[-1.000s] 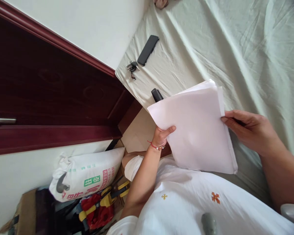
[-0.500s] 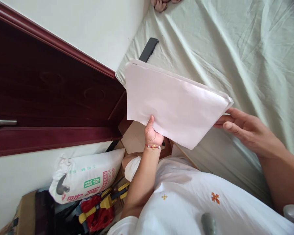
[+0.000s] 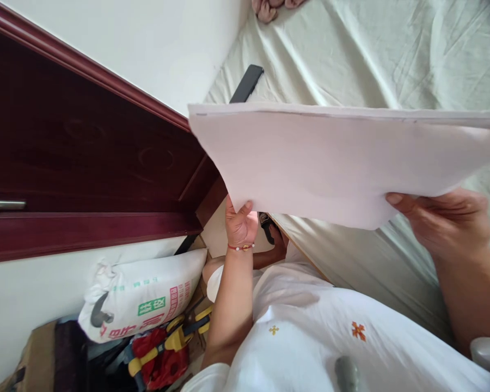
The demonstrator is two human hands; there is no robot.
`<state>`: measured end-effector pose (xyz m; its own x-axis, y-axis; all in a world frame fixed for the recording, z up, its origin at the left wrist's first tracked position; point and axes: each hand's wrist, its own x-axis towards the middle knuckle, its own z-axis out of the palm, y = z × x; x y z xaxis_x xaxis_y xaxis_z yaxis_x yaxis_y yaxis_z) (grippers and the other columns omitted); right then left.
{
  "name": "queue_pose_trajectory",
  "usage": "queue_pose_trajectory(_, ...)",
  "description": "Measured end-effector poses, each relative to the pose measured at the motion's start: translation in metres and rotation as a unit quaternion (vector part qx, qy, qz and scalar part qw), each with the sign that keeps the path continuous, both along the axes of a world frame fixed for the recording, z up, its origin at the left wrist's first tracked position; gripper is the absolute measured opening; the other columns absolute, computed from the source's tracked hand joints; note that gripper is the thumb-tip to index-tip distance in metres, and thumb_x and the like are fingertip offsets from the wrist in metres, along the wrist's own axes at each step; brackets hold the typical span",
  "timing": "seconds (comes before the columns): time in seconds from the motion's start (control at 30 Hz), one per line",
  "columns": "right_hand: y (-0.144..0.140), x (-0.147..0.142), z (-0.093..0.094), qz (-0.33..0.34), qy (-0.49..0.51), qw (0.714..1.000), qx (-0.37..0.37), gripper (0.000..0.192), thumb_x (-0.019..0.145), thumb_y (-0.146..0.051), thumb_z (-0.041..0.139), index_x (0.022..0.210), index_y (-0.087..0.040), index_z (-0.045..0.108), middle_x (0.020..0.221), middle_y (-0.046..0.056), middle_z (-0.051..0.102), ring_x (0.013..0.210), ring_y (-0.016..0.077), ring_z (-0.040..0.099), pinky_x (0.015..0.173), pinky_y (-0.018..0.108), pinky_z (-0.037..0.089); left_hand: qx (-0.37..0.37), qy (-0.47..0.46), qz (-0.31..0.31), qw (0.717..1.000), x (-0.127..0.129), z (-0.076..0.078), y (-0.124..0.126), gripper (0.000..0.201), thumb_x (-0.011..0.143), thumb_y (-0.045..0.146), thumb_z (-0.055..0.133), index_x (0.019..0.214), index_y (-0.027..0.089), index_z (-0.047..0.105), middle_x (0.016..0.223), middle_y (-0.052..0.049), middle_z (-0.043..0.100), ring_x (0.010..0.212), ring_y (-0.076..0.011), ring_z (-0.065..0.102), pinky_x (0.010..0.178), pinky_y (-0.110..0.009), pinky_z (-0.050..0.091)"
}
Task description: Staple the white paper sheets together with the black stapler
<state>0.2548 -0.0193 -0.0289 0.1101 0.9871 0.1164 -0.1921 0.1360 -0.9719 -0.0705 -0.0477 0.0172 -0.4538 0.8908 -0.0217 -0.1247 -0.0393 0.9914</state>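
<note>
A wide stack of white paper (image 3: 322, 163) is held up in front of me, its long edge running across the view and its right end leaving the frame. My left hand (image 3: 242, 223), with a red beaded bracelet at the wrist, pinches the lower left corner, thumb on the near face. At the lower right edge my right hand (image 3: 445, 218) grips the paper, thumb in front and fingers behind it. Behind the upper left part of the stack, a black flat object (image 3: 247, 83) lies on the bed, partly covered by the paper.
A bed with a pale green sheet (image 3: 351, 60) spreads beyond the paper. On the left are a dark red door (image 3: 85, 141) with a metal handle (image 3: 4, 205), a printed white sack (image 3: 147, 294) and a yellow-and-red item (image 3: 163, 348). A pinkish cloth (image 3: 269, 8) lies at the top.
My right hand, apart-fingered at the right end before, now grips the paper's lower edge. The stack has spread wider to the right and levelled. My left hand has shifted slightly left.
</note>
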Motion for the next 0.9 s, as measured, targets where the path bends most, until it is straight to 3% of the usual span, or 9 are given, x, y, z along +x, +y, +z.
queue_pose_trajectory(0.17, 0.000, 0.003, -0.003, -0.012, -0.057, 0.997, 0.059, 0.026, 0.076, -0.019, 0.084, 0.094, -0.038, 0.083, 0.098, -0.003, 0.082, 0.087, 0.0242, 0.076, 0.086, 0.045, 0.062, -0.018, 0.083, 0.004, 0.996, -0.007, -0.005, -0.003, 0.057, 0.061, 0.038, 0.096, 0.113, 0.028, 0.077, 0.109, -0.004, 0.080, 0.120, -0.0260, 0.070, 0.109, -0.041, 0.052)
queue_pose_trajectory(0.27, -0.001, 0.006, -0.003, -0.039, -0.079, 0.995, 0.054, 0.020, 0.075, -0.026, 0.085, 0.091, -0.038, 0.083, 0.095, -0.001, 0.082, 0.085, 0.0282, 0.077, 0.084, 0.050, 0.062, -0.025, 0.107, -0.006, 0.994, -0.009, -0.013, -0.004, 0.053, 0.064, 0.037, 0.094, 0.113, 0.026, 0.077, 0.106, -0.004, 0.081, 0.117, -0.0245, 0.070, 0.108, -0.040, 0.053)
queue_pose_trajectory(0.37, 0.000, 0.007, 0.000, -0.044, -0.089, 0.994, 0.049, 0.014, 0.074, -0.030, 0.085, 0.087, -0.037, 0.083, 0.090, -0.002, 0.081, 0.082, 0.0266, 0.076, 0.082, 0.047, 0.062, -0.049, 0.117, -0.034, 0.991, -0.016, -0.022, -0.006, 0.051, 0.064, 0.037, 0.093, 0.111, 0.027, 0.077, 0.104, -0.002, 0.081, 0.115, -0.0238, 0.071, 0.106, -0.039, 0.053)
queue_pose_trajectory(0.53, 0.005, 0.006, 0.002, 0.129, -0.194, 0.972, 0.030, 0.021, 0.073, -0.045, 0.084, 0.085, -0.028, 0.080, 0.086, 0.001, 0.080, 0.078, 0.0225, 0.073, 0.079, 0.038, 0.062, -0.108, 0.106, -0.045, 0.988, -0.029, -0.038, -0.014, 0.049, 0.055, 0.033, 0.097, 0.101, 0.028, 0.080, 0.101, -0.002, 0.080, 0.107, -0.0236, 0.072, 0.102, -0.039, 0.055)
queue_pose_trajectory(0.63, 0.009, 0.008, -0.001, 0.179, -0.254, 0.950, -0.006, 0.030, 0.080, -0.050, 0.076, 0.099, -0.026, 0.078, 0.093, 0.003, 0.079, 0.082, 0.0235, 0.073, 0.080, 0.039, 0.062, -0.138, 0.099, -0.037, 0.985, -0.032, -0.040, -0.017, 0.045, 0.054, 0.036, 0.097, 0.095, 0.030, 0.080, 0.098, 0.000, 0.080, 0.102, -0.0240, 0.073, 0.100, -0.040, 0.056)
queue_pose_trajectory(0.7, 0.012, 0.014, -0.003, 0.206, -0.248, 0.946, 0.017, 0.037, 0.085, -0.055, 0.070, 0.109, -0.028, 0.078, 0.104, 0.005, 0.079, 0.092, 0.0260, 0.073, 0.086, 0.042, 0.061, -0.144, 0.101, -0.067, 0.982, -0.029, -0.036, -0.016, 0.040, 0.055, 0.038, 0.097, 0.091, 0.030, 0.081, 0.097, -0.001, 0.079, 0.098, -0.0249, 0.073, 0.097, -0.042, 0.057)
queue_pose_trajectory(0.8, 0.015, 0.022, -0.001, 0.293, -0.208, 0.928, 0.101, 0.048, 0.088, -0.067, 0.060, 0.117, -0.033, 0.078, 0.116, 0.008, 0.076, 0.106, 0.0286, 0.071, 0.093, 0.042, 0.057, -0.098, 0.101, -0.143, 0.980, -0.021, -0.021, -0.011, 0.037, 0.055, 0.054, 0.095, 0.075, 0.027, 0.079, 0.087, -0.006, 0.077, 0.097, -0.0292, 0.072, 0.100, -0.047, 0.055)
queue_pose_trajectory(0.9, 0.013, 0.024, -0.001, 0.285, -0.183, 0.934, 0.113, 0.046, 0.090, -0.064, 0.061, 0.118, -0.033, 0.078, 0.116, 0.008, 0.076, 0.107, 0.0277, 0.071, 0.094, 0.040, 0.057, -0.050, 0.104, -0.167, 0.979, -0.016, -0.008, -0.006, 0.045, 0.052, 0.061, 0.094, 0.070, 0.024, 0.076, 0.079, -0.009, 0.074, 0.092, -0.0303, 0.071, 0.102, -0.049, 0.053)
